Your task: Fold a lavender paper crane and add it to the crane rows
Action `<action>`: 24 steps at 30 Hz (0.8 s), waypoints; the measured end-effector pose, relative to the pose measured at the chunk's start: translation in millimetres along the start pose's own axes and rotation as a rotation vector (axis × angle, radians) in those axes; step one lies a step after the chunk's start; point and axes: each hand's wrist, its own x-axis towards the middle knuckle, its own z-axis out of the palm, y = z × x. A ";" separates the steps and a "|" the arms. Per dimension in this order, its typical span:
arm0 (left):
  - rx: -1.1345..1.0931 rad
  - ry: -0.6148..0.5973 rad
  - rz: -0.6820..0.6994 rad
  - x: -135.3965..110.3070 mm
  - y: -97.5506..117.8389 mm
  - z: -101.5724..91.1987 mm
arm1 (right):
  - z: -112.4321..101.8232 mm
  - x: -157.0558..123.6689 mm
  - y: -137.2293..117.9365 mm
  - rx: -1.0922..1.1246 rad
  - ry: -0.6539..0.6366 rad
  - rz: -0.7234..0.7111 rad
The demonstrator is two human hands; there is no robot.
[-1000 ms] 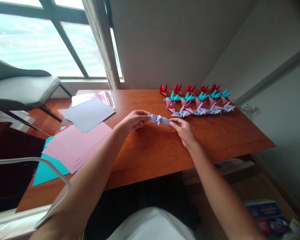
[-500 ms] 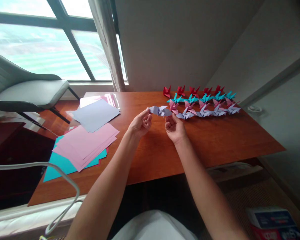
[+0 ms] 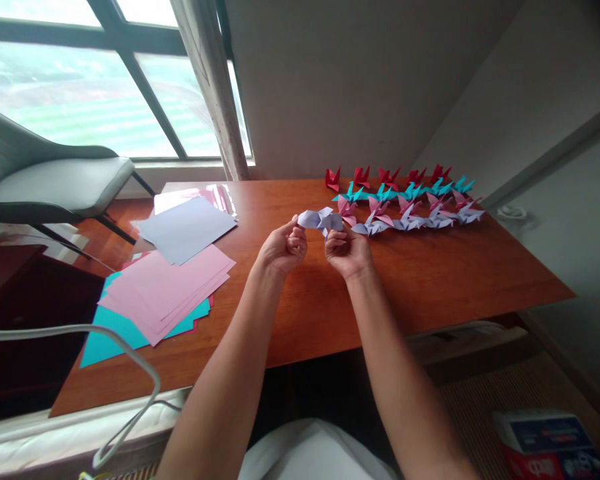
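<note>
Between my two hands is a lavender paper crane point(image 3: 324, 219), its wings spread out sideways above the table. My left hand point(image 3: 283, 248) is closed, thumb and fingers pinching the left wing tip. The right wing is pinched by my right hand point(image 3: 349, 252), whose fingers are curled. Just right of that hand, a row of lavender paper cranes point(image 3: 407, 222) stands on the wooden table point(image 3: 300, 300). Behind them come rows of pink cranes point(image 3: 379, 209), turquoise cranes point(image 3: 380, 193) and red cranes point(image 3: 361, 177).
On the table's left lie lavender sheets point(image 3: 187, 230), pink sheets point(image 3: 170, 290) and turquoise sheets point(image 3: 115, 340). A white cable point(image 3: 130, 353) loops over the front left corner. A chair point(image 3: 55, 180) stands by the window, and a printed package point(image 3: 545, 433) sits low at the right.
My right hand has turned inward and its fingers have curled more under the crane. The crane's wings look a little flatter and its body more raised. The view has shifted slightly.
</note>
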 end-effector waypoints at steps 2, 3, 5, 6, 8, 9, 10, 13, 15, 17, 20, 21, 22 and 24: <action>0.021 0.003 0.006 -0.5 0.1 0.7 | -1.1 1.2 0.7 -0.016 0.000 -0.003; 0.036 0.006 0.012 -0.4 -0.2 1.1 | -1.6 2.0 1.3 -0.026 0.001 -0.005; 0.080 0.018 0.033 0.9 -1.7 1.5 | -2.1 4.3 2.8 -0.047 0.007 -0.007; 0.109 0.029 0.048 2.1 -2.9 1.4 | -2.3 5.7 3.7 -0.058 0.012 -0.008; 0.185 0.059 0.084 5.3 -5.6 -0.4 | -3.1 8.7 5.3 -0.080 0.030 -0.007; 0.231 0.076 0.108 7.2 -6.9 -2.1 | -4.0 10.1 5.9 -0.093 0.042 -0.007; 0.282 0.093 0.134 8.9 -7.8 -4.5 | -5.3 11.2 6.5 -0.108 0.055 -0.008; 0.456 0.139 0.243 12.5 -7.8 -14.4 | -11.7 11.8 7.7 -0.168 0.106 -0.033; 0.588 0.163 0.336 12.9 -5.0 -22.2 | -16.8 10.0 8.3 -0.221 0.146 -0.065; 0.730 0.193 0.452 12.7 -0.2 -30.2 | -21.1 7.5 8.8 -0.288 0.176 -0.103; 0.934 0.243 0.609 13.9 8.7 -42.0 | -24.5 5.3 10.4 -0.419 0.191 -0.160; 0.995 0.251 0.649 15.0 11.4 -45.7 | -25.1 5.5 11.3 -0.470 0.193 -0.178; 1.053 0.258 0.688 16.3 13.9 -49.2 | -25.6 6.0 12.3 -0.523 0.195 -0.196; 1.151 0.266 0.754 19.0 17.3 -55.1 | -26.8 8.1 14.5 -0.638 0.201 -0.234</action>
